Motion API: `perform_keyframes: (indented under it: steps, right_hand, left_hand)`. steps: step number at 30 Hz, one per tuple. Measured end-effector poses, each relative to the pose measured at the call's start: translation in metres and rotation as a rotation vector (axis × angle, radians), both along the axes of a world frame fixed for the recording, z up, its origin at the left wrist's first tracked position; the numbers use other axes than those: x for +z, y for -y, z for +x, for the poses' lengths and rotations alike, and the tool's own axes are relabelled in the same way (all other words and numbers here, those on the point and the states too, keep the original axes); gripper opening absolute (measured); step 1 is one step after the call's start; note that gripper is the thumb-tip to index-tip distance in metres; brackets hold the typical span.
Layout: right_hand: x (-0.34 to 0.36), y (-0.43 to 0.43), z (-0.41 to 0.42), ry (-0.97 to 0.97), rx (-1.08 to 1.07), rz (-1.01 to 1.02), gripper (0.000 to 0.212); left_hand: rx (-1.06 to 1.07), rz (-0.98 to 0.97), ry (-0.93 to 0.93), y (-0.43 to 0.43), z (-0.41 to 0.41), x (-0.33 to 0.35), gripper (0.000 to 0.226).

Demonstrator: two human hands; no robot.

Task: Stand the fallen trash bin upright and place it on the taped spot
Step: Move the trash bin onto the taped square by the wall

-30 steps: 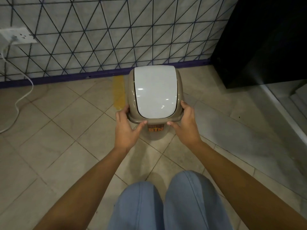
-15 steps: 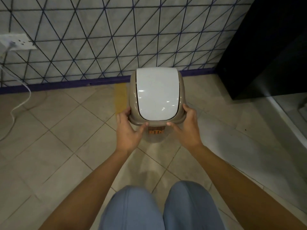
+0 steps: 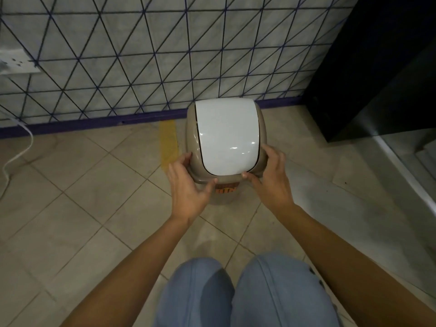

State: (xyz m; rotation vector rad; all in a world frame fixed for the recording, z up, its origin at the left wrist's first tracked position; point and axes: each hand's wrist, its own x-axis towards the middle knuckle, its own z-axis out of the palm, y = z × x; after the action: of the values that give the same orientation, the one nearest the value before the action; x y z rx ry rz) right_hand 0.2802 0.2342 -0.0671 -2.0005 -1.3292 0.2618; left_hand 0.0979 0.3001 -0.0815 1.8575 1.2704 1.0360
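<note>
The trash bin (image 3: 191,138), taupe with a white swing lid (image 3: 226,138), stands upright on the tiled floor close to the wall. An orange label shows on its front below the rim. My left hand (image 3: 188,185) grips the rim's left front corner, thumb on the front edge. On the right front corner sits my right hand (image 3: 270,178), thumb on the front and fingers along the side. A yellow tape strip (image 3: 168,142) lies on the floor just left of the bin. Any tape under the bin is hidden.
A triangle-patterned tiled wall (image 3: 141,67) with a purple base strip runs behind the bin. A black cabinet (image 3: 377,79) stands at the right. A white wall socket (image 3: 16,62) and its cable (image 3: 14,159) are at far left. My knees in blue jeans (image 3: 236,291) are at the bottom.
The bin, held in both hands, has moved a little farther from me toward the wall. My left hand's fingers have spread somewhat along the rim.
</note>
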Motion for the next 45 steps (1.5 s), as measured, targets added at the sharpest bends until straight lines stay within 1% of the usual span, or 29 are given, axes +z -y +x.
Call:
perform_keyframes:
  steps: [2,4,6,7,9,12,15,22,28,34,39,41,43,45]
  right_hand:
    - [0.001,0.001,0.002,0.217,0.047,0.037,0.07]
    - [-0.001,0.002,0.002,0.393,0.107,0.054,0.048]
    - [-0.003,0.003,0.003,0.508,0.178,0.038,0.029]
    - [-0.003,0.004,0.004,0.534,0.2,0.027,0.024]
    - [-0.003,0.004,0.006,0.521,0.222,0.002,0.019]
    - [-0.002,0.001,0.004,0.437,0.228,-0.004,0.012]
    - [0.001,-0.009,0.002,0.413,0.234,0.032,0.007]
    - [-0.002,-0.015,0.002,0.416,0.258,0.063,0.013]
    - [-0.009,0.003,0.006,0.374,0.243,0.024,0.014]
    - [-0.012,-0.001,-0.007,0.459,0.296,0.063,0.013]
    - [-0.011,-0.004,-0.008,0.345,0.259,0.023,0.013]
    - [-0.012,-0.007,-0.007,0.346,0.251,0.046,0.013]
    - [-0.012,-0.009,-0.014,0.358,0.29,0.066,0.012]
    - [-0.011,-0.01,-0.014,0.341,0.288,0.045,0.01]
  left_hand:
    - [-0.027,0.145,-0.096,-0.001,-0.001,-0.001,0.075]
    - [-0.067,0.29,-0.184,0.0,-0.001,-0.003,0.063]
    - [-0.126,0.396,-0.282,0.001,-0.001,-0.006,0.046]
    - [-0.16,0.438,-0.333,0.001,-0.001,-0.007,0.037]
    - [-0.205,0.512,-0.414,-0.001,-0.004,-0.007,0.025]
    - [-0.227,0.554,-0.441,-0.005,-0.004,-0.006,0.022]
    - [-0.208,0.568,-0.447,-0.012,-0.002,-0.002,0.021]
    - [-0.264,0.61,-0.542,-0.018,-0.006,0.003,0.019]
    - [-0.328,0.729,-0.524,-0.008,-0.002,0.0,0.015]
    - [-0.321,0.747,-0.531,-0.01,-0.024,-0.006,0.02]
    - [-0.322,0.727,-0.547,-0.012,-0.019,-0.001,0.022]
    - [-0.322,0.73,-0.554,-0.015,-0.018,-0.002,0.022]
    - [-0.3,0.755,-0.566,-0.015,-0.026,-0.006,0.022]
    - [-0.327,0.743,-0.531,-0.019,-0.03,-0.01,0.021]
